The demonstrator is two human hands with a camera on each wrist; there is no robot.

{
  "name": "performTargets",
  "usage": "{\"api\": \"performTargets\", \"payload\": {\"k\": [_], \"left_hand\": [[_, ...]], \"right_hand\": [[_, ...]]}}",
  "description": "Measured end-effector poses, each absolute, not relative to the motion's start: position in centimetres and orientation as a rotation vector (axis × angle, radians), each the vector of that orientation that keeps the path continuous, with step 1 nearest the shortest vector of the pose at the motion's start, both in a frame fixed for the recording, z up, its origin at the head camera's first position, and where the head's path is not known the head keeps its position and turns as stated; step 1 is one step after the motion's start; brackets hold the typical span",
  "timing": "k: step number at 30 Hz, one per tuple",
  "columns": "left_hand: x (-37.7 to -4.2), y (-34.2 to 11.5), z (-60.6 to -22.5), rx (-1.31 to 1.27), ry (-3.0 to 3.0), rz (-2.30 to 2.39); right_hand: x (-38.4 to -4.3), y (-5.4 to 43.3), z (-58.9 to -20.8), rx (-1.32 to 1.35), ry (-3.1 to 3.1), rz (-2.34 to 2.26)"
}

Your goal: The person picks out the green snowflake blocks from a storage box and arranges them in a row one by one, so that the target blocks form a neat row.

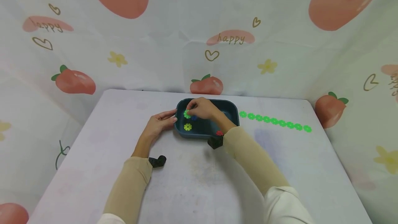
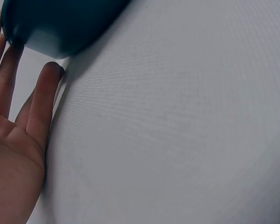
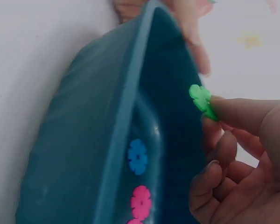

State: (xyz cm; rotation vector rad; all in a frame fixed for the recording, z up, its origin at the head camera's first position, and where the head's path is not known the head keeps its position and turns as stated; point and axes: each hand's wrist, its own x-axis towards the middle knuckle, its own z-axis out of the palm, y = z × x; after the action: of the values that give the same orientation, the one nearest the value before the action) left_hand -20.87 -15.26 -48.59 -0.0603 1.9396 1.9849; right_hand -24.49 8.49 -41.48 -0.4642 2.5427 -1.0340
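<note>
A dark teal plastic basin (image 1: pixel 199 136) stands on the table, with a yellow notched disc (image 1: pixel 188 127), a blue disc (image 3: pixel 137 157) and pink-red discs (image 3: pixel 141 202) inside. Above the basin's left part my right hand (image 1: pixel 202 108) pinches a green notched disc (image 3: pixel 201 99) between thumb and index finger; its other fingers curl loosely. My left hand (image 1: pixel 159 124) touches the basin's left end from outside. In the left wrist view its fingers (image 2: pixel 41 105) are fairly straight, some of the tips against the wall. The right forearm hides part of the basin's inside.
A slanting row of several green notched discs (image 1: pixel 274 121) lies on the table right of the basin. The white-covered table (image 1: pixel 186 182) ends at a printed cloth backdrop (image 1: pixel 174 44) behind. A black wrist camera (image 1: pixel 215 142) hangs by the basin's front edge.
</note>
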Motion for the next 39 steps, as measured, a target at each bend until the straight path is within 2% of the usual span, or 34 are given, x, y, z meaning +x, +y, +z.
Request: {"api": "performTargets", "payload": {"k": [14, 28, 39], "left_hand": [[-20.9, -15.3, -49.1, -0.054, 1.950, 2.025], [-20.9, -15.2, -49.1, -0.035, 1.952, 2.022], [-20.9, -15.2, -49.0, -0.056, 1.964, 1.997]], "right_hand": [[-22.7, 12.0, -40.0, -0.348, 2.448, -1.359], [-21.4, 17.7, -39.3, -0.179, 2.549, -1.425], [-20.1, 20.0, -39.3, -0.090, 2.585, -1.562]]}}
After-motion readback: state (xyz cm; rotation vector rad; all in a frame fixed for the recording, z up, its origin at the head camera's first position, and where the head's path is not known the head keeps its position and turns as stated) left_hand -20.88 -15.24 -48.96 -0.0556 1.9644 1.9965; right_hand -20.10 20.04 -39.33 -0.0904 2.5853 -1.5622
